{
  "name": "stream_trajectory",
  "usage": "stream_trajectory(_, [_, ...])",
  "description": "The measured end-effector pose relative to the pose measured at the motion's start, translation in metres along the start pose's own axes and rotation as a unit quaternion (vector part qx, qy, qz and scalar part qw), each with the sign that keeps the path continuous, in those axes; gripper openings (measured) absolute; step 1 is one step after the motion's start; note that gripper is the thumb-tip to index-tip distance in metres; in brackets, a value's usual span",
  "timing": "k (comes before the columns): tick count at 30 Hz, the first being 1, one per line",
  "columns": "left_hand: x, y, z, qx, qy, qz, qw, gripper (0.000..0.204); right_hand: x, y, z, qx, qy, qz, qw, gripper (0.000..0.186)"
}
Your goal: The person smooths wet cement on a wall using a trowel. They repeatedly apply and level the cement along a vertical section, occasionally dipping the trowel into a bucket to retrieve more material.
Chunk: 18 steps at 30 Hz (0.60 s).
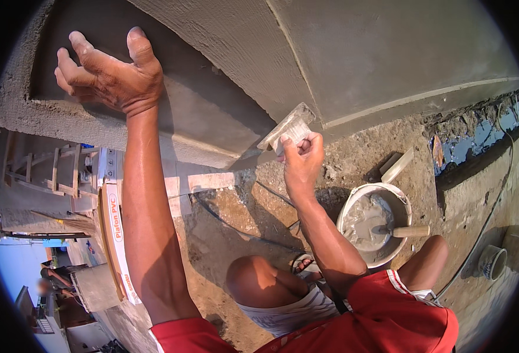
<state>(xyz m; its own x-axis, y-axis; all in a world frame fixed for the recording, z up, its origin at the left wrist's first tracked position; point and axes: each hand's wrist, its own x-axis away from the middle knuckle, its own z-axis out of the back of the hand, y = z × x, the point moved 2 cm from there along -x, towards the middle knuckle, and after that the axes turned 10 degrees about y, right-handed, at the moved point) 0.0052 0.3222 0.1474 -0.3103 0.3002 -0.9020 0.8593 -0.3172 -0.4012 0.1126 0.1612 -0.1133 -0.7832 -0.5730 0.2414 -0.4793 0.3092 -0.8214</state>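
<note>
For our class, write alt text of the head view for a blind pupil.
A person's right hand holds a smeared flat tool near a grey wall; the left hand is raised in front of a recessed panel. Below right, a bucket holds grey paste and a wooden-handled tool.

At the left of the frame stood a wooden frame (76,167), with a broom (82,225) below it and a long white carton (116,235) beside them. Another person (61,275) was at the lower left. A thin hose (511,162) curved down the right side, near water (484,138) in a trench; a small pail (493,263) lay lower right.
</note>
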Motion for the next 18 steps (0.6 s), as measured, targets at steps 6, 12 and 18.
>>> stream_trajectory(6, [-0.001, 0.004, 0.002, 0.019, 0.006, 0.01, 1.0, 0.078, -0.025, -0.029, -0.031, 0.11, 0.028, 0.102, 0.988, 0.03])
stream_trajectory(12, [0.001, 0.005, 0.001, -0.006, -0.008, 0.015, 1.0, 0.079, 0.009, 0.0, -0.016, 0.12, -0.039, 0.059, 0.99, 0.034])
stream_trajectory(18, [-0.001, 0.003, 0.002, 0.008, 0.008, 0.014, 1.0, 0.078, -0.025, -0.068, -0.034, 0.105, 0.044, 0.153, 0.982, 0.034])
